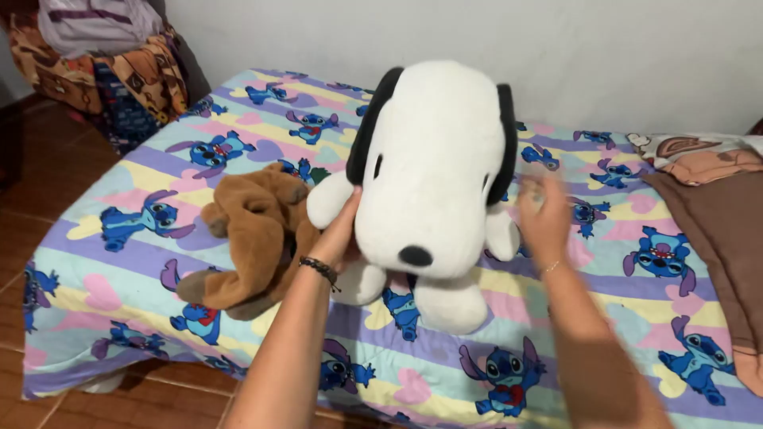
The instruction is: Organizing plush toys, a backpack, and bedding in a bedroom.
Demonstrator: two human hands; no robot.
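My hands steady a big white plush dog (433,187) sitting upright near the middle of the bed (95,262).

My left hand (340,234) grasps the toy's side beneath its black ear; my right hand (543,218) is blurred, fingers spread just beside the other side, gripping nothing that I can tell. A brown plush toy (253,238) lies touching my left hand, toward the bed's left edge. Held on one side only, the top-heavy dog may tip forward toward the bed's near edge.

No packages, labels, signs or screens visible.
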